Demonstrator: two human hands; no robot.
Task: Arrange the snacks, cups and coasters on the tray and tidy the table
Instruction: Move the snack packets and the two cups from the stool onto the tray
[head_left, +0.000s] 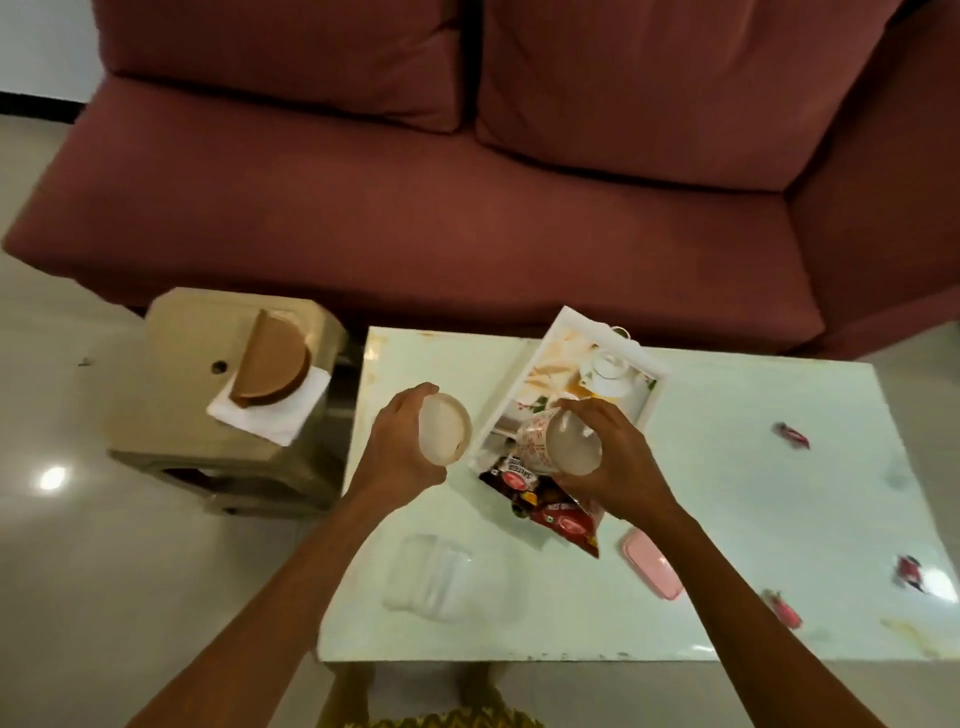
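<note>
Patterned cup (540, 441), tilted mouth-up, is gripped by the right hand (618, 467) over the tray (524, 387)'s near end; the left hand (400, 447) grips a plain cup (447, 434) just left of it.

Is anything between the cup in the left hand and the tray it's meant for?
Yes. The right hand holds a patterned cup over the tray's middle, snack packets cover its near end, and a white cup sits at its far end. The left hand's plain cup is beside the left rim.
</note>
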